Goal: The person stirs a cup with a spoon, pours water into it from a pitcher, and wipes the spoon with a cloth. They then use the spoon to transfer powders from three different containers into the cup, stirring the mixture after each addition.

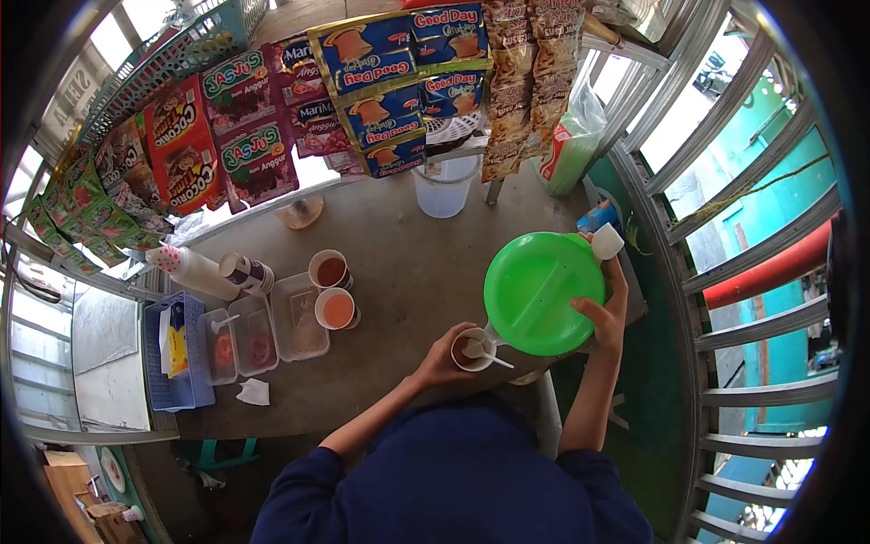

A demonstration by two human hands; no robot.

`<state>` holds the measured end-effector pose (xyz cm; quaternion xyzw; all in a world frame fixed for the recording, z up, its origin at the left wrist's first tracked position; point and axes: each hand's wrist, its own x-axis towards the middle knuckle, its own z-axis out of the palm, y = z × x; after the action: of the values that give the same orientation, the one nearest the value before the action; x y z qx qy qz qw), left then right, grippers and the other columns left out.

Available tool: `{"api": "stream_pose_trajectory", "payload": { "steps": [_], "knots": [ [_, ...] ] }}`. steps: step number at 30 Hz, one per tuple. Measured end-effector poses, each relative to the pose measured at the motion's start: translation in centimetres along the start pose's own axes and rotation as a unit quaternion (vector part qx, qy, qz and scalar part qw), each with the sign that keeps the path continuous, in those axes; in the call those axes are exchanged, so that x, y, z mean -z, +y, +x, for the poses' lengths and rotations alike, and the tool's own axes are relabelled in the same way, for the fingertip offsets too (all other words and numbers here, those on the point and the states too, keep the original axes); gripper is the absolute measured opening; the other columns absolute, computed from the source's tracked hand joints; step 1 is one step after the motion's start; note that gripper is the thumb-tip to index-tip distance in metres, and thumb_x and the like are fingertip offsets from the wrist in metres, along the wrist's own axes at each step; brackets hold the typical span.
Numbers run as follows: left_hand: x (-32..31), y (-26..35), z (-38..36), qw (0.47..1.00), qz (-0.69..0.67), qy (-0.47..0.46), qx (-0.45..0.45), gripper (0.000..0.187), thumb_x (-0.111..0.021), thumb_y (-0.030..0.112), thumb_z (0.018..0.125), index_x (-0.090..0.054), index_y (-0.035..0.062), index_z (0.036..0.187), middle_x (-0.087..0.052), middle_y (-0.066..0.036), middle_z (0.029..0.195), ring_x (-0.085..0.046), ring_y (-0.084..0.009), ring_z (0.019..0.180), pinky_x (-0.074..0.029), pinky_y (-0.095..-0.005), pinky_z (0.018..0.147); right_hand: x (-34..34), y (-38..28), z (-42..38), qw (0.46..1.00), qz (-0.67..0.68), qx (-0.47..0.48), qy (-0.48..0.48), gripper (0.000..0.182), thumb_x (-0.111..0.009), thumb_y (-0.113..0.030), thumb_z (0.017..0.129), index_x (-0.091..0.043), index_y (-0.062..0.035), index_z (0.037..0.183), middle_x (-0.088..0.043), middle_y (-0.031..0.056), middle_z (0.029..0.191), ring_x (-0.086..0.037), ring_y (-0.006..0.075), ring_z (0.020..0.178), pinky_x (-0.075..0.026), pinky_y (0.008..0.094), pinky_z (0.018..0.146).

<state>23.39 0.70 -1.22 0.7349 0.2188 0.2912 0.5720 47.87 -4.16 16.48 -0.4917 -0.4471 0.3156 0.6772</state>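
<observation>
My left hand (441, 360) is wrapped round a paper cup (459, 350) near the table's front edge. A white plastic spoon (497, 361) leans out of that cup, and some dark liquid shows inside. My right hand (609, 313) grips a pitcher with a round green lid (535, 286), its thumb on the lid. The pitcher's spout (492, 335) is at the cup's rim; whether liquid flows cannot be made out. A white piece (606, 241) sticks out by the right fingers, perhaps the handle. Further left stand a cup of dark red drink (332, 270) and a cup of orange-pink drink (338, 310).
Clear plastic tubs (303, 317), a blue basket (179, 392), stacked cups (195, 272) and a crumpled tissue (254, 392) occupy the table's left. Sachet strips (376, 91) hang across the back above a clear bucket (444, 192). Metal bars (770, 331) border the right.
</observation>
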Motion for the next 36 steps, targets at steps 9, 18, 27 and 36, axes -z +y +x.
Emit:
{"api": "stream_pose_trajectory", "payload": {
  "steps": [9,18,27,36],
  "knots": [
    [-0.2,-0.8,-0.4,1.0,-0.011,0.022,0.004,0.08,-0.084,0.017,0.059,-0.043,0.0051,0.126,-0.055,-0.01,0.118,-0.057,-0.0204,0.109,-0.046,-0.0339,0.094,-0.4,-0.1,-0.2,1.0,0.004,0.0,-0.004,0.084,-0.073,-0.013,0.06,-0.037,0.009,0.133,-0.05,0.0182,0.128,-0.048,0.0254,0.12,-0.035,0.0356,0.103],
    [-0.3,0.6,-0.9,0.997,-0.005,0.061,-0.049,0.079,-0.083,0.021,0.065,-0.039,0.0059,0.128,-0.052,-0.012,0.121,-0.056,-0.0227,0.109,-0.046,-0.0338,0.093,-0.7,-0.1,-0.1,1.0,0.0,0.0,-0.006,0.083,-0.073,-0.015,0.06,-0.039,0.0089,0.131,-0.051,0.0169,0.127,-0.049,0.0248,0.118,-0.035,0.0352,0.103],
    [-0.4,0.5,-0.9,0.999,-0.021,0.039,-0.011,0.07,-0.079,0.022,0.069,-0.043,0.0031,0.125,-0.052,-0.013,0.119,-0.057,-0.0198,0.107,-0.046,-0.0324,0.091,-0.8,-0.2,-0.1,1.0,-0.004,0.003,-0.012,0.083,-0.073,-0.015,0.059,-0.039,0.0087,0.131,-0.051,0.0165,0.127,-0.049,0.0249,0.118,-0.036,0.0354,0.102],
    [-0.8,-0.2,-1.0,0.998,-0.051,0.046,-0.004,0.073,-0.08,0.021,0.067,-0.04,0.0029,0.126,-0.058,-0.013,0.113,-0.058,-0.0191,0.103,-0.046,-0.0319,0.09,-0.8,0.0,-0.3,1.0,-0.008,0.0,-0.017,0.084,-0.072,-0.014,0.058,-0.039,0.0083,0.132,-0.051,0.0164,0.127,-0.05,0.0245,0.117,-0.037,0.0351,0.101]
  ]
}}
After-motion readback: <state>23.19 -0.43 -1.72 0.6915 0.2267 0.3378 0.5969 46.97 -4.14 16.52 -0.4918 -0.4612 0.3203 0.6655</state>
